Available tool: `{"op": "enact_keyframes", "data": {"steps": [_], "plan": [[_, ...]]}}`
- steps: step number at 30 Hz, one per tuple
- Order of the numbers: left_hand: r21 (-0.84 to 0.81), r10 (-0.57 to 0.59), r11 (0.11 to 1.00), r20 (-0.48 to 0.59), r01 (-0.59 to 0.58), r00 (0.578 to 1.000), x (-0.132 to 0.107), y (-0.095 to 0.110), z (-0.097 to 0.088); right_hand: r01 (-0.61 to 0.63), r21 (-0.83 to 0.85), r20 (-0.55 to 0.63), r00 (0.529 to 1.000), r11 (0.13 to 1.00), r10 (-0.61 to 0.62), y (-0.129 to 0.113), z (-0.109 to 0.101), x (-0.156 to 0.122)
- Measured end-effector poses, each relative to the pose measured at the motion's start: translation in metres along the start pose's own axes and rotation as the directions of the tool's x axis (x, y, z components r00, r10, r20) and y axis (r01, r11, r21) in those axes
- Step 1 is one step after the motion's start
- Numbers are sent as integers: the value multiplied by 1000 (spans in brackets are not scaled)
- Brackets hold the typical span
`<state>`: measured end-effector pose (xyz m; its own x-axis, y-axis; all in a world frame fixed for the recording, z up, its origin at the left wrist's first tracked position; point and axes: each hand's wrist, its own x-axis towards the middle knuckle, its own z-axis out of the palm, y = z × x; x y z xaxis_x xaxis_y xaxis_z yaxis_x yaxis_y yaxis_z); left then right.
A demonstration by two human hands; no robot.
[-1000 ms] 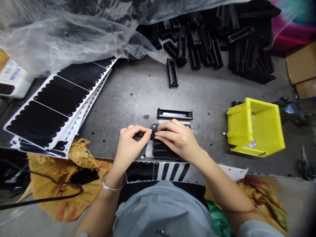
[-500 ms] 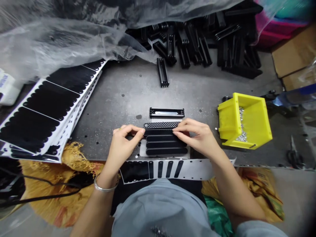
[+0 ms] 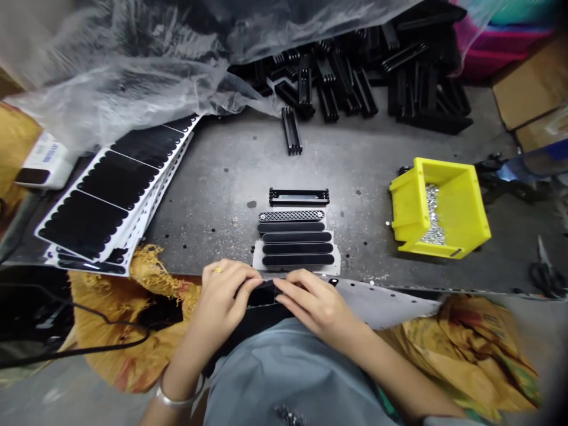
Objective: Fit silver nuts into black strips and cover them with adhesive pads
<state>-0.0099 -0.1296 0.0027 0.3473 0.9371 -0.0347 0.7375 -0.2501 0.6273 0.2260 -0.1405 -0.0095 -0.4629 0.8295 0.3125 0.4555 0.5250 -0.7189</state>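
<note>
My left hand (image 3: 224,293) and my right hand (image 3: 315,305) meet at the table's front edge, pinching a black rubbery strip (image 3: 261,294) on a white backing sheet (image 3: 381,305). Most of that sheet is hidden under my fingers. Just beyond my hands, several black strips (image 3: 297,248) lie side by side on a pale backing piece (image 3: 261,260). Above them rests a black bar with a mesh face (image 3: 290,216), not touched by either hand. A slotted black plastic frame (image 3: 299,196) lies farther on.
The grey metal tabletop (image 3: 213,195) carries stacked sheets of black pads (image 3: 102,189) at left and a heap of black frames (image 3: 346,83) under plastic film (image 3: 115,83). A yellow bin (image 3: 461,207) holds silver fasteners (image 3: 432,216). Scissors (image 3: 548,275) lie at right.
Both hands have moved from the mesh bar back to the table's front edge. They have picked up the backing sheet with its black strips. The mesh bar and strips beyond now lie uncovered.
</note>
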Motion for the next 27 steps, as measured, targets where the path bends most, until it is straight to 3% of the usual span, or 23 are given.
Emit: {"op": "enact_keyframes", "data": {"steps": [2,5,8,10,12,13,14,16,18,20,24,27], "plan": [[-70,24,997,55,-20,998,6,5,2,37,-60,-20,999,998,-38,3,13,5],[-142,15,990,103,0,995,10,4,8,82,-62,-41,996,995,-84,5,15,6],[-98,-33,995,28,35,999,5,-6,14,123,90,16,992,988,-125,-1,-1,-7],[-15,-31,999,-69,30,997,-1,-14,16,8,349,65,997,937,-32,-5,-18,-17],[48,20,999,-130,-14,991,-5,-17,16,-162,599,63,986,784,156,-3,-38,-16],[63,49,997,-163,-39,985,-5,-16,16,-225,658,54,966,719,253,0,-47,-10],[65,70,996,-208,-57,976,-3,-14,15,-265,657,27,944,705,329,5,-55,-1],[32,59,998,-337,-51,940,10,-8,11,-306,462,-45,929,833,367,18,-64,27],[-47,-24,999,-423,4,906,31,-4,6,-235,123,-112,962,964,249,32,-62,59],[-132,-132,988,-403,85,906,57,-6,1,-98,-96,-84,992,991,90,46,-51,87],[-258,-219,953,-239,156,946,96,-20,-3,120,-163,42,992,979,-115,65,-27,119],[-335,-226,930,-188,154,956,104,-27,-1,162,-133,74,986,978,-153,71,-23,124]]}}
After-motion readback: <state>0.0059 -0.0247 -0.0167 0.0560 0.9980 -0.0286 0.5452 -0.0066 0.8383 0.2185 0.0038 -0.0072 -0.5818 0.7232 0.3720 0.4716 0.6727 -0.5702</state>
